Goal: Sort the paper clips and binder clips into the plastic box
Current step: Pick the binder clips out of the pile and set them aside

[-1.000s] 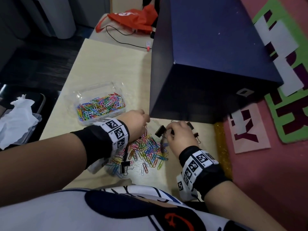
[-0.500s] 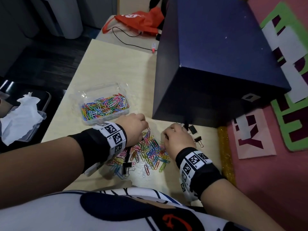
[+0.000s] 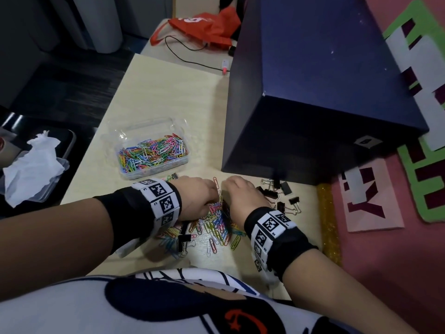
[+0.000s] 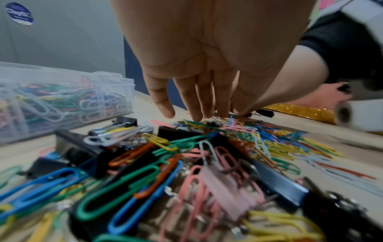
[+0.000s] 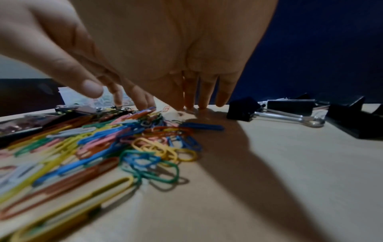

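A second ago my right hand [image 3: 243, 198] held a black binder clip, and now that clip is down with the other binder clips [image 3: 280, 196] on the surface [image 3: 168, 97] to my right, so that hand has fingers straight and apart, holding nothing, touching the surface by the pile [image 3: 216, 225] of paper clips. My left hand [image 3: 197, 201] is flat too, fingers together on the pile, so I think I scoop paper clips next for the box [image 3: 154, 150], which sits just past my left wrist, part full. My hands hide the middle of the pile, and I cannot tell how many binder clips are buried in it.
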